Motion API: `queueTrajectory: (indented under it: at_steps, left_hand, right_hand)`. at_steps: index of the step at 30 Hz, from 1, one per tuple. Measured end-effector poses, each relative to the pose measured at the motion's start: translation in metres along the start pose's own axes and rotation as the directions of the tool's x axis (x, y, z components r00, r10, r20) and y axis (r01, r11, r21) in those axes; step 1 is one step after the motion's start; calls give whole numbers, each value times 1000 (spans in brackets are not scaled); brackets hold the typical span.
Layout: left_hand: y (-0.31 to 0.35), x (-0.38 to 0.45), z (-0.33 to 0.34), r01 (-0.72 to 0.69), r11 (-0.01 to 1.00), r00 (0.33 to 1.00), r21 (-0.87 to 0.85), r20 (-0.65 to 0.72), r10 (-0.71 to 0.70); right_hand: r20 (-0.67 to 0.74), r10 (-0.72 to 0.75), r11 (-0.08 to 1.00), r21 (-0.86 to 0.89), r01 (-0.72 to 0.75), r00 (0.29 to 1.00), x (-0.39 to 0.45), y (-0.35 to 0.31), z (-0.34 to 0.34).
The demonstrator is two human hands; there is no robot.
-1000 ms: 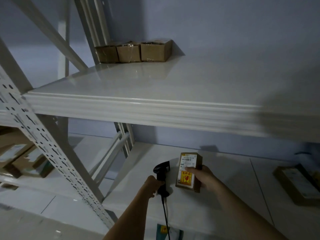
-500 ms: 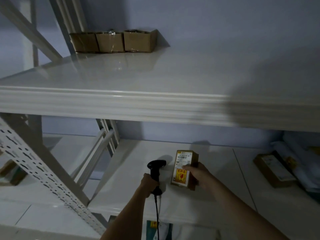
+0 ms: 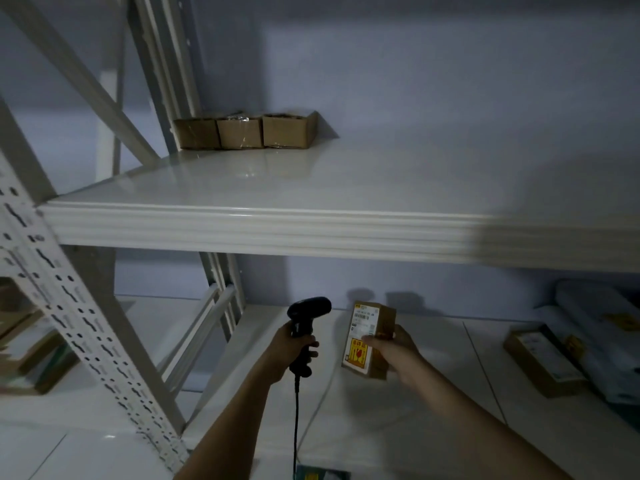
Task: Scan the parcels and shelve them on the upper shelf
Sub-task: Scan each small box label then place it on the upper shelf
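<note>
The left hand (image 3: 294,344) grips the black scanner (image 3: 306,327) by its handle, and the right hand (image 3: 391,348) holds a small parcel (image 3: 370,336) just right of it, above the lower shelf (image 3: 433,410). Its label seems to face the scanner. Three boxes (image 3: 244,133) stand far left on the upper shelf (image 3: 277,223).
</note>
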State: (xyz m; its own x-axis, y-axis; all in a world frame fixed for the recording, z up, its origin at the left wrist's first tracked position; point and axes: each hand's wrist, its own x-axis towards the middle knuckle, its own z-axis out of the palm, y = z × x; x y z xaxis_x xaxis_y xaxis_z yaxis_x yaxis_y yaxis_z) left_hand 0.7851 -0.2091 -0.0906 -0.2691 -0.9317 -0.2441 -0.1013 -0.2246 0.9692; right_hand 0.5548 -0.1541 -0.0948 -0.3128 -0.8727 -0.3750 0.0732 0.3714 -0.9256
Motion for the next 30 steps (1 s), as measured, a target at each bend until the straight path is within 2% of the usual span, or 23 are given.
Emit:
queueTrajectory:
  at_steps: [6, 9, 12, 18, 24, 30]
  left_hand:
    - [31, -20, 3, -58, 993, 998, 106, 13, 57]
    - [42, -26, 6, -93, 991, 995, 92, 41, 89]
    - [50, -29, 10, -123, 983, 992, 135, 13, 123]
    - [55, -31, 15, -152, 971, 982, 187, -79, 169]
    - [53, -39, 16, -158, 959, 985, 234, -37, 171]
    - [52, -42, 23, -168, 941, 983, 293, -22, 182]
  right_hand:
    - [-17, -131, 991, -38, 131, 991, -10, -14, 7]
    - [-19, -181, 983, -27, 180, 983, -15, -21, 4]
    - [-33, -213, 977, -27, 212, 977, -13, -25, 2]
    - [-76, -269, 962, -70, 264, 960, -14, -24, -4]
    - [-164, -305, 952, -87, 294, 938, -11, -19, -11]
    - [-149, -294, 955, -78, 285, 944, -9, -17, -9]
